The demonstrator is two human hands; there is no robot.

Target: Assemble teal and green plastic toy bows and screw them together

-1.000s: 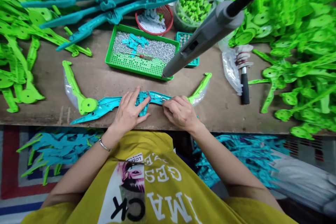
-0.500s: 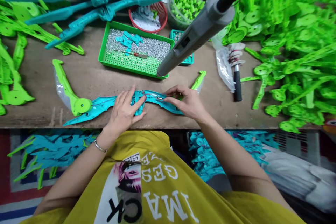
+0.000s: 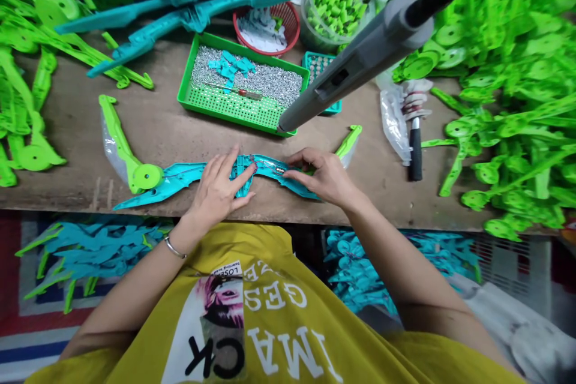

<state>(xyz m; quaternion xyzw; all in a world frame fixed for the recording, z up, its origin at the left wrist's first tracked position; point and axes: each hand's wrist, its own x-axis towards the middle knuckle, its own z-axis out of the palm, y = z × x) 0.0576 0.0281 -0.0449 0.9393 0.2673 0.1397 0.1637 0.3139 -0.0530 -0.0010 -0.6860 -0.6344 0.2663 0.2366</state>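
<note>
A long teal plastic part (image 3: 180, 176) lies near the table's front edge, with a green arm (image 3: 117, 139) at its left end and another green arm (image 3: 350, 143) beyond its right end. My left hand (image 3: 219, 184) rests on the teal part's middle, fingers spread. Bent over the right half is my right hand (image 3: 321, 175), thumb and fingertips close together beside a small metal piece (image 3: 279, 170) set in the part. Whatever those fingertips pinch is too small to make out. A thin string runs along the part.
Behind the part sit a green tray (image 3: 234, 114) of screws and a red basket (image 3: 266, 51). A grey electric screwdriver (image 3: 351, 66) hangs above the tray. A black-handled tool (image 3: 414, 153) lies right. Green parts (image 3: 504, 102) pile up far right, teal ones (image 3: 166, 0) back left.
The view has shifted slightly, so the table items appear a little further right. Both hands keep nearly the same place on the teal part.
</note>
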